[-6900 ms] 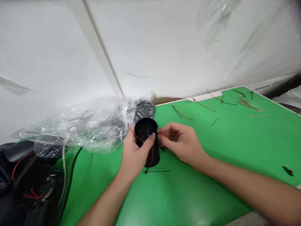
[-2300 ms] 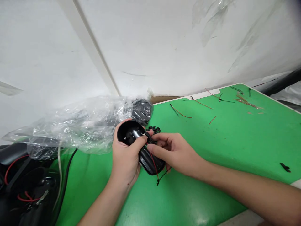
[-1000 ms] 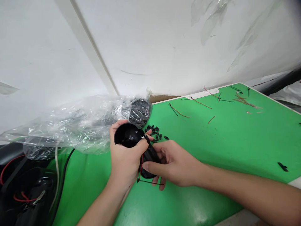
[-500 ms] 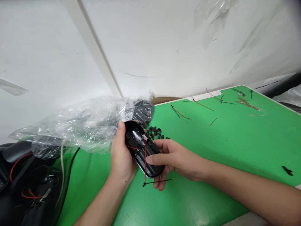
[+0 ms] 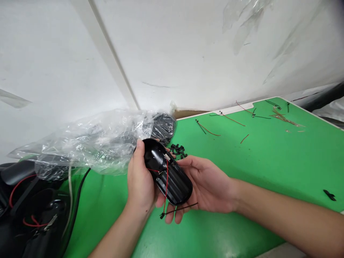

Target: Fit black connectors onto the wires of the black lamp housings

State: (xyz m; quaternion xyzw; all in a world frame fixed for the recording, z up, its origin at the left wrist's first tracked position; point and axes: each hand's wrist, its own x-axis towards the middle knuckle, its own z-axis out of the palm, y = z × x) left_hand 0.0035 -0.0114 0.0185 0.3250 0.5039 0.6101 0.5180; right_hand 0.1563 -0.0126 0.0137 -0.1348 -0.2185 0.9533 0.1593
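An oblong black plastic housing (image 5: 168,175) lies across both my hands, its open side with small fittings facing up. A thin red wire (image 5: 166,184) runs over it and down past its lower edge, joining a thin black wire (image 5: 179,209) beneath it. My left hand (image 5: 140,181) grips the housing's upper end, thumb along its side. My right hand (image 5: 208,188) lies palm up, cradling the lower end on its fingers. A small heap of black clip-like parts (image 5: 177,151) sits on the mat just beyond the housing.
A clear plastic bag (image 5: 94,143) holding dark items lies left of my hands on the green mat (image 5: 255,168). A black bag with red wires (image 5: 27,211) and a black cable (image 5: 77,200) are at lower left. Wire offcuts (image 5: 282,117) lie at the far edge.
My right hand has turned palm up and now supports the housing from below. The housing has swung slightly, its lower end moving right. The wires shifted with it.
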